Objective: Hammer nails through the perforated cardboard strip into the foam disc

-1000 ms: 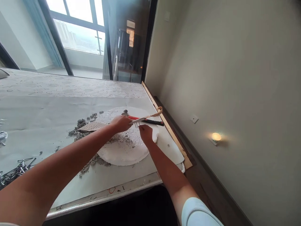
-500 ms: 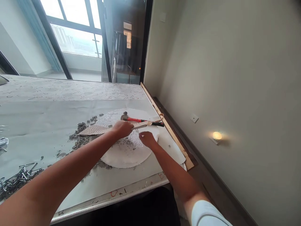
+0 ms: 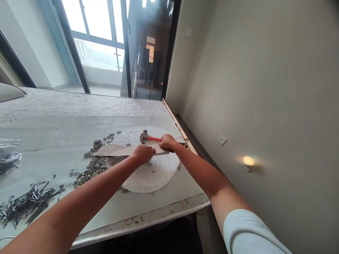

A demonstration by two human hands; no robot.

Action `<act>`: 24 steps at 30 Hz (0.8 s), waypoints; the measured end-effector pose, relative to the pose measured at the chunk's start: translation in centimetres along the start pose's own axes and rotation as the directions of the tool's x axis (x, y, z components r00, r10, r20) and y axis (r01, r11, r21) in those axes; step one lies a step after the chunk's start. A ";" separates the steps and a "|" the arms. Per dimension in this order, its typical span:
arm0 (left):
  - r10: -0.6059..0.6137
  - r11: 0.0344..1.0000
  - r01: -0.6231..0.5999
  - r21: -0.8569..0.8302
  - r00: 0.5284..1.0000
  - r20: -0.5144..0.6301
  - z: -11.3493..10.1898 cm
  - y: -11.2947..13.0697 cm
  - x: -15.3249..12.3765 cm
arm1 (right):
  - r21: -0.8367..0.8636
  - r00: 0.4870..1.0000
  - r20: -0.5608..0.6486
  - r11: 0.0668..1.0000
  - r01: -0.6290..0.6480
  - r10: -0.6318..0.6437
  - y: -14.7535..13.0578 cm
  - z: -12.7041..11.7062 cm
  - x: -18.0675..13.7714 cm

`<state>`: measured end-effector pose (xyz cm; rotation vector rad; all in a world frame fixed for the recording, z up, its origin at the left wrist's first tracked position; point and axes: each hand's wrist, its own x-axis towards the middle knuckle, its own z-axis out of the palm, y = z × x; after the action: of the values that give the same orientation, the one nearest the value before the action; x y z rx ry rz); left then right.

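Note:
My left hand (image 3: 143, 154) presses down on a long perforated board (image 3: 116, 150) that lies across a white round disc (image 3: 153, 173) on the covered table. Its fingers are curled over the board's middle. My right hand (image 3: 166, 141) is wrapped round the red and black handle of a hammer (image 3: 147, 137), whose metal head rests on the disc just beyond the board. The handle's dark end is hidden behind my right hand.
Grey rubble bits (image 3: 93, 164) lie scattered left of the disc. A heap of nails (image 3: 28, 203) sits at the near left, and a clear bag (image 3: 7, 158) at the far left. A wooden strip (image 3: 176, 123) edges the table's right side beside the wall.
My right hand left the nails standing in the disc and moved up onto the hammer handle. My left hand slid along the board, which now lies flatter. The view tilted down.

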<state>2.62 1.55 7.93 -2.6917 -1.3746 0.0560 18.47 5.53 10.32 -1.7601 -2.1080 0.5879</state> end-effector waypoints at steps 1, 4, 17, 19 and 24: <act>-0.002 1.000 0.002 -0.016 1.000 0.001 0.2 0.1 0.0 | 0.031 1.000 -0.017 0.999 0.016 -0.016 0.1 0.3 0.1; 0.012 0.997 -0.009 -0.074 0.999 0.038 1.0 0.9 0.1 | 0.144 0.992 -0.114 0.987 0.077 -0.061 0.0 0.4 0.6; -0.212 0.761 0.119 -0.638 0.975 -0.071 0.0 -1.1 -2.7 | 0.617 0.984 -0.129 0.767 0.178 -0.125 -1.2 0.5 -3.9; -0.364 0.480 0.166 -0.861 0.931 -0.023 -0.4 -1.1 -3.2 | 0.645 0.984 -0.121 0.743 0.179 -0.133 -1.7 0.8 -5.1; -0.345 -0.396 0.135 -0.908 0.895 0.283 -0.6 1.7 -3.5 | 0.435 0.947 -0.137 0.841 0.321 -0.290 -3.6 2.4 -7.1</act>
<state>1.99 -2.29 8.28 -2.6057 -2.7247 -2.5619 15.49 -2.24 10.20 -1.1420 -1.9465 0.8329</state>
